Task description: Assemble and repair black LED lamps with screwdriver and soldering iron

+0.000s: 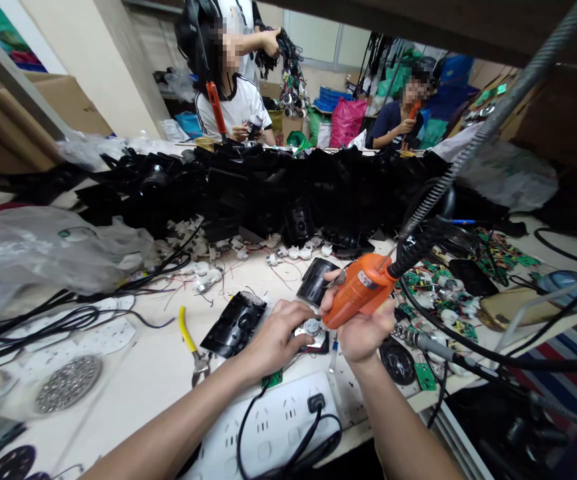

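Apparently you're midway, right hand (367,331) gripping the screwdriver (352,293), left hand (279,331) the motor (312,327), heaped covers (248,193) at twelve o'clock perhaps remaining

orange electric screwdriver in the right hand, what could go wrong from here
The orange electric screwdriver is close to the left hand on the silver-topped part, so a slip might catch the fingers; its tip can't be seen. A forearm could snag the black cable plugged into the white power strip. The loose green circuit board by the left wrist might get knocked.
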